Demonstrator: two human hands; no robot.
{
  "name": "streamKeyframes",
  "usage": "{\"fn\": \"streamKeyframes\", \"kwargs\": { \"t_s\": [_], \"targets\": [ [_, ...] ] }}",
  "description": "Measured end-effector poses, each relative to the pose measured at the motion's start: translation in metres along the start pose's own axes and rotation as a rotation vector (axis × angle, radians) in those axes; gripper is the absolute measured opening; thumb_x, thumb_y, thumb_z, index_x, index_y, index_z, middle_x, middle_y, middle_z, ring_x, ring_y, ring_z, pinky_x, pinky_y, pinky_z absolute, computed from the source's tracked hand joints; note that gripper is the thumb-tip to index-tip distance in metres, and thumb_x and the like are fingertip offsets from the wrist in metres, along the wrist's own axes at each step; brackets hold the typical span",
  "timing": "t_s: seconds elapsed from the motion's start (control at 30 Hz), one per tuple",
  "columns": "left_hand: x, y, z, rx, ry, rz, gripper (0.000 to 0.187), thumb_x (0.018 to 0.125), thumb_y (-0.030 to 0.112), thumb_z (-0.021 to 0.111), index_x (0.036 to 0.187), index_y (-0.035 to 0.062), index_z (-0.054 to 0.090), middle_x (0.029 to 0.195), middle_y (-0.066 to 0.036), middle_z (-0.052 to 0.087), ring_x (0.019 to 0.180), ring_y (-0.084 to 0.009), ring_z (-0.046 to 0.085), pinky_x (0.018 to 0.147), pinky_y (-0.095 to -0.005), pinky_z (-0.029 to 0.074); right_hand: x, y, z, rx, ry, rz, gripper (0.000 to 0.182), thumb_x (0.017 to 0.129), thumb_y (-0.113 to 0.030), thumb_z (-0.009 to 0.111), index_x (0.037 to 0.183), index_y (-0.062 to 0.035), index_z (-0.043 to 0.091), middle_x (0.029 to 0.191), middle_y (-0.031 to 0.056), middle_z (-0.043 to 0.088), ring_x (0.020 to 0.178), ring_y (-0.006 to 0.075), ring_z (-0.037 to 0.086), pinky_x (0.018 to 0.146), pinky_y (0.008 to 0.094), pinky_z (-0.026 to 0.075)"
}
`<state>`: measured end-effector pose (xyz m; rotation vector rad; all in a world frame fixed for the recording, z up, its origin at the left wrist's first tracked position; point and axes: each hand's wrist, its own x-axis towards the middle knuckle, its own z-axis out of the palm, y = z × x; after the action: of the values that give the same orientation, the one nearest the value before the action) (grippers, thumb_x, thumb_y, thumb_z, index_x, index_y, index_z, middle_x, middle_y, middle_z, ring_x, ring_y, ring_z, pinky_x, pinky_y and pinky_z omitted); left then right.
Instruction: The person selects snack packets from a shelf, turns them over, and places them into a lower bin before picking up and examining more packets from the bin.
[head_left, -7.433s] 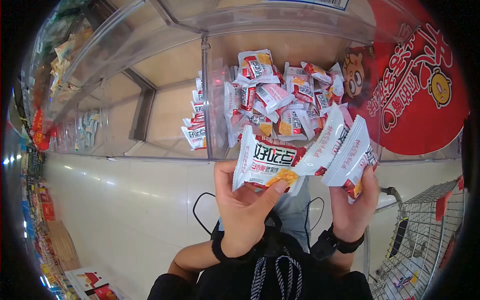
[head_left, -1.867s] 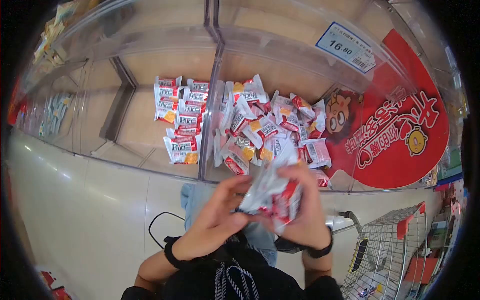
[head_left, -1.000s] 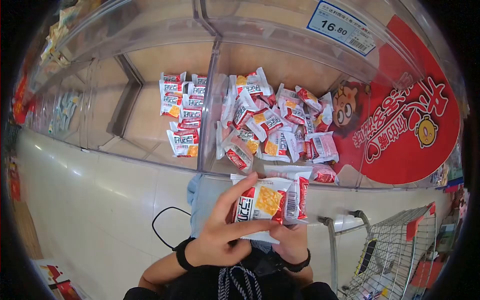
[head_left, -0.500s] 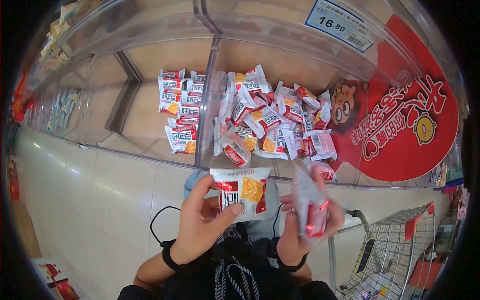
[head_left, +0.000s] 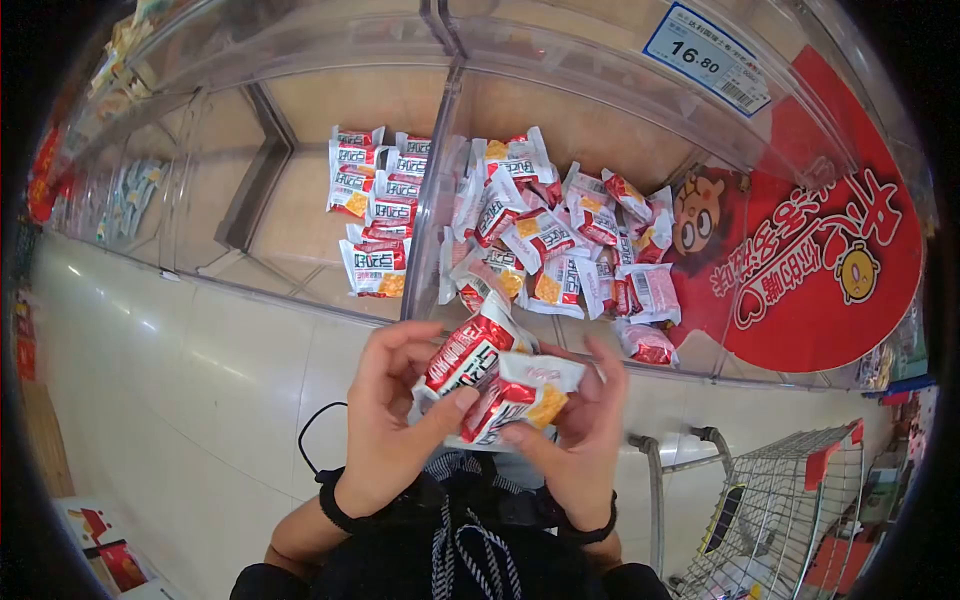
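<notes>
My left hand (head_left: 385,425) is closed on a red and white snack packet (head_left: 465,350), its thumb across the front. Close beside it, my right hand (head_left: 580,430) grips another packet (head_left: 525,395) with an orange picture on it. The two packets touch and overlap in front of my body. Beyond my hands, a jumbled pile of similar packets (head_left: 545,235) lies in the right compartment of the clear bin. To the left of the divider (head_left: 432,180), more packets (head_left: 378,265) stand in two neat columns.
A blue-edged price label (head_left: 708,60) is on the clear panel at the top. A red printed sign (head_left: 830,230) covers the right side. The shopping cart (head_left: 790,500) stands at the lower right, on the pale tiled floor (head_left: 220,400).
My hands have come together, bringing both packets into contact. The left packet has tilted, and the right packet has moved left and turned. The view has shifted slightly.
</notes>
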<state>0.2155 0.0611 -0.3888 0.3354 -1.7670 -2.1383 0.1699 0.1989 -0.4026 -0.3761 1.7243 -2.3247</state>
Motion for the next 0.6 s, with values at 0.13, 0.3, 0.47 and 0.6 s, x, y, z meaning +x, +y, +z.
{"fn": "streamKeyframes", "kwargs": {
  "t_s": [0.13, 0.3, 0.47, 0.6],
  "targets": [
    [0.002, -0.002, -0.006, 0.129, 0.036, 0.058, 0.034, 0.074, 0.005, 0.062, 0.104, -0.0023, 0.047, 0.093, -0.008, 0.055, 0.085, -0.0116, 0.052, 0.077, -0.0236, 0.042, 0.000, -0.010, -0.014, 0.016, 0.090, 0.075, 0.056, 0.067, 0.006, 0.062, 0.115, 0.0014, 0.034, 0.099, 0.0111, 0.051, 0.092, 0.0187, 0.054, 0.078, 0.0275, 0.044],
    [0.007, 0.007, 0.000, -0.152, 0.144, -0.227, 0.024, 0.078, 0.010, 0.059, 0.096, -0.0039, 0.052, 0.083, -0.008, 0.059, 0.071, -0.0102, 0.057, 0.059, -0.0232, 0.050, -0.001, -0.003, -0.019, 0.233, 0.163, 0.021, 0.044, 0.066, 0.010, 0.060, 0.104, 0.0000, 0.038, 0.097, 0.0108, 0.050, 0.089, 0.0161, 0.053, 0.078, 0.0275, 0.044],
    [0.008, -0.001, 0.002, -0.204, 0.161, -0.207, 0.023, 0.078, 0.010, 0.060, 0.095, -0.0035, 0.052, 0.082, -0.006, 0.059, 0.071, -0.0091, 0.057, 0.061, -0.0235, 0.050, -0.001, 0.000, -0.020, 0.185, 0.096, 0.126, 0.037, 0.065, 0.010, 0.061, 0.091, -0.0011, 0.038, 0.096, 0.0118, 0.050, 0.090, 0.0162, 0.052, 0.079, 0.0286, 0.044],
    [0.006, -0.005, 0.001, -0.208, 0.188, -0.136, 0.020, 0.078, 0.009, 0.060, 0.092, -0.0030, 0.053, 0.080, -0.005, 0.058, 0.070, -0.0069, 0.054, 0.065, -0.0218, 0.045, 0.001, -0.001, -0.020, 0.122, 0.081, 0.142, 0.035, 0.066, 0.010, 0.061, 0.090, -0.0008, 0.038, 0.097, 0.0126, 0.049, 0.090, 0.0160, 0.052, 0.078, 0.0285, 0.045]
  ]
}}
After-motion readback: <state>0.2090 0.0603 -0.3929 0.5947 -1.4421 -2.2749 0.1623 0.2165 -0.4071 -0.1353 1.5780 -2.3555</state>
